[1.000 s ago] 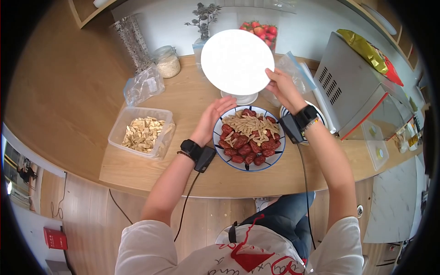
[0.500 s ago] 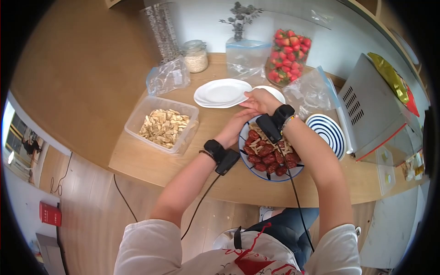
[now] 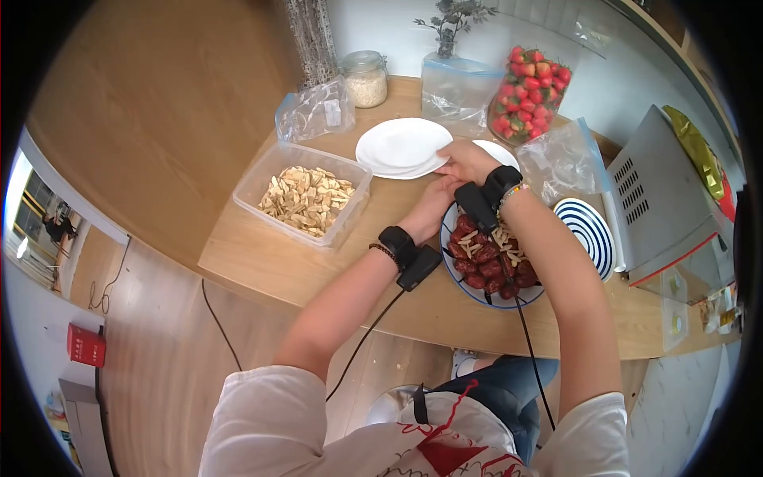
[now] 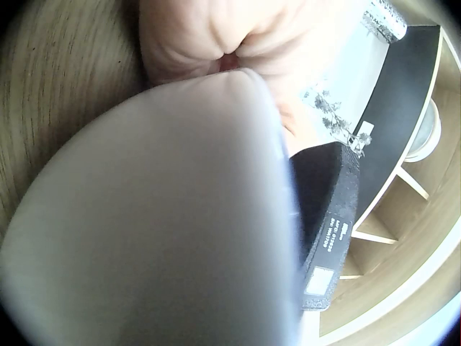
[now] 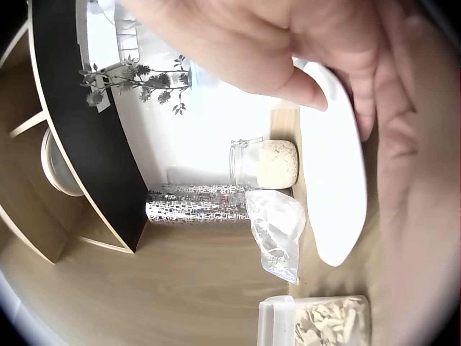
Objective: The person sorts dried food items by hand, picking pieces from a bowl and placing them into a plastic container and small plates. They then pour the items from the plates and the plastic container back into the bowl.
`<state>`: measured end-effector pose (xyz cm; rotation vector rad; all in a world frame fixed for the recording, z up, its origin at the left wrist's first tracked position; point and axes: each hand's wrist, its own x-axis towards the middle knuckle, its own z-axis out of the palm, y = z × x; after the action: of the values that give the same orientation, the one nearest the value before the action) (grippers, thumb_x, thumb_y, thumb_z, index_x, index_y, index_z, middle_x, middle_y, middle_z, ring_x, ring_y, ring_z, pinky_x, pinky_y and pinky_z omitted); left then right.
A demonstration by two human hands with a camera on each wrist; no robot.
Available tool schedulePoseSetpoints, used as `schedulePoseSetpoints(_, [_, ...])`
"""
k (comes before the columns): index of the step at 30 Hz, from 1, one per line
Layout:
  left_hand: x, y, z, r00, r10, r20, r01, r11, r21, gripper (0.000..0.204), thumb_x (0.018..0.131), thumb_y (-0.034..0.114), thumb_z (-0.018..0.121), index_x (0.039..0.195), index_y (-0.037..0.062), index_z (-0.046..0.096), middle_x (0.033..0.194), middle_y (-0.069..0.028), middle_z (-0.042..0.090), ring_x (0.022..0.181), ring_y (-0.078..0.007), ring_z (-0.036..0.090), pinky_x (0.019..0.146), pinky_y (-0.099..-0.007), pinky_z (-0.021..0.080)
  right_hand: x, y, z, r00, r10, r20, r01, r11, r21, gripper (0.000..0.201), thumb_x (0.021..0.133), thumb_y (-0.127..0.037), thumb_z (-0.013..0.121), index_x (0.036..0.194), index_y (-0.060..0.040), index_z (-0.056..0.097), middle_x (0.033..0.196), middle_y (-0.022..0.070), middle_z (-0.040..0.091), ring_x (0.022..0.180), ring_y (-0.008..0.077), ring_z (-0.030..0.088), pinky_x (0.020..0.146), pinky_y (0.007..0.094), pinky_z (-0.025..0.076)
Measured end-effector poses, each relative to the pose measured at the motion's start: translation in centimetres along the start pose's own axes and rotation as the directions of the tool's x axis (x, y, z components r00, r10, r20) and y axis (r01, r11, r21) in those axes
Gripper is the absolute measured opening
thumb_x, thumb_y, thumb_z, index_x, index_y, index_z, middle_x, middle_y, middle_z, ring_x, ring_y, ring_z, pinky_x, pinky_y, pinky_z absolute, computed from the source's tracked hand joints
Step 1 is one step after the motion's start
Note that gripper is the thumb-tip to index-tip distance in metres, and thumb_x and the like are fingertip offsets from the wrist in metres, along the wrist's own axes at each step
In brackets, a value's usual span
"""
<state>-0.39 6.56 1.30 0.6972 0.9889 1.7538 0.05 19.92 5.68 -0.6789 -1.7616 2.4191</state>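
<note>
My right hand (image 3: 470,162) pinches the near-right edge of a white plate (image 3: 401,148), thumb on top and fingers beneath in the right wrist view (image 5: 331,166). The plate lies low over the table. Close beside it my left hand (image 3: 433,205) is near the right hand, its fingers partly hidden; whether it grips anything cannot be told. Under my right wrist stands a blue-rimmed bowl of red dates (image 3: 485,266) with pale strips on top. In the left wrist view a large pale rim (image 4: 158,216) fills the foreground.
A clear tub of pale dried slices (image 3: 306,199) stands at left. Behind are a glass jar (image 3: 366,79), plastic bags (image 3: 318,110) and a container of strawberries (image 3: 531,95). Another white plate (image 3: 499,153) lies behind my right hand, a striped plate (image 3: 586,236) at right.
The white plate, raised and tilted over the bowl's far side earlier, has come down to the left toward the table. Both hands moved with it, and the head view has shifted.
</note>
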Motion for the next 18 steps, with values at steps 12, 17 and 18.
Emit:
schedulePoseSetpoints(12, [-0.4, 0.5, 0.4, 1.000, 0.006, 0.004, -0.006, 0.998, -0.056, 0.023, 0.093, 0.008, 0.047, 0.115, 0.0021, 0.052, 0.107, -0.0054, 0.060, 0.093, -0.0115, 0.059, 0.081, -0.0250, 0.049, -2.3, -2.0, 3.2, 0.970, -0.178, -0.165, 0.015, 0.722, -0.691, 0.046, 0.078, -0.025, 0.056, 0.106, 0.0115, 0.054, 0.104, 0.0283, 0.057, 0.084, 0.0377, 0.061, 0.070, 0.0447, 0.049])
schedulePoseSetpoints(17, [-1.0, -0.4, -0.6, 0.996, 0.083, 0.040, -0.079, 0.992, -0.095, 0.027, 0.092, 0.005, 0.045, 0.119, 0.0019, 0.049, 0.113, -0.0074, 0.058, 0.100, -0.0141, 0.058, 0.088, -0.0268, 0.047, -0.8, -1.4, 7.5, 0.688, -0.708, 0.161, 0.359, 0.139, -0.923, 0.040, 0.078, -0.030, 0.055, 0.083, 0.0084, 0.064, 0.084, 0.0302, 0.061, 0.087, 0.0401, 0.060, 0.077, 0.0439, 0.047])
schedulePoseSetpoints(18, [-0.8, -1.3, -1.6, 0.992, 0.111, 0.058, -0.102, 0.985, -0.141, 0.028, 0.092, 0.006, 0.046, 0.120, 0.0021, 0.048, 0.115, -0.0074, 0.057, 0.101, -0.0141, 0.057, 0.089, -0.0268, 0.047, -0.1, -1.7, 8.8, 0.766, -0.601, 0.228, 0.484, 0.306, -0.820, 0.038, 0.080, -0.031, 0.054, 0.085, 0.0056, 0.065, 0.084, 0.0269, 0.063, 0.083, 0.0406, 0.061, 0.075, 0.0435, 0.048])
